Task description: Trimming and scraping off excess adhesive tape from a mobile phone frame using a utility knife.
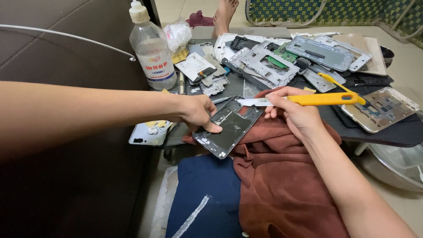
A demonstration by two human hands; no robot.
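Note:
My left hand (pixel 199 113) presses its thumb on the near left edge of a dark phone frame (pixel 229 128) with a cracked black panel, lying tilted on a brown cloth (pixel 282 176). In my right hand (pixel 294 110) is a yellow-handled scraper (pixel 317 99). Its flat metal blade (pixel 253 102) points left and rests at the frame's top edge.
A clear plastic bottle (pixel 152 48) with a white label stands at the back left. Several stripped phone frames and circuit boards (pixel 273 59) cover the dark table (pixel 396 132). A gold phone shell (pixel 381 109) lies at right. A white phone back (pixel 147 133) sits left. A person's bare foot (pixel 224 15) shows behind.

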